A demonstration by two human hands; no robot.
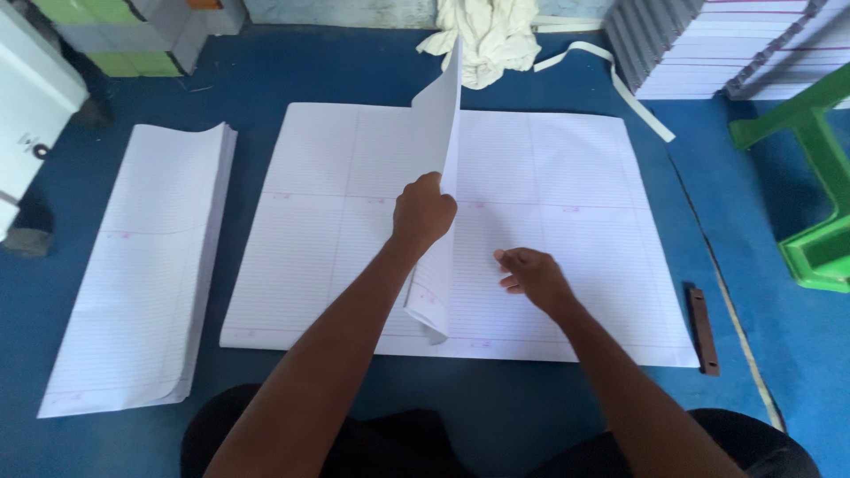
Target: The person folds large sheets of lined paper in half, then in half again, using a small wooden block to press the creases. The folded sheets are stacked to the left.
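A big stack of white ruled paper sheets (567,177) lies flat on the blue floor in front of me. My left hand (423,212) grips the top sheet (440,124) near its middle and holds it folded upright, its edge standing above the stack. My right hand (529,276) rests flat on the right half of the stack, fingers spread toward the fold line. A narrower pile of folded ruled sheets (146,265) lies to the left of the stack.
A crumpled white cloth (485,40) and a white strip (620,84) lie at the far edge. Stacked paper bundles (708,44) sit at the back right, a green plastic stool (819,177) at the right, a small brown bar (702,327) beside the stack.
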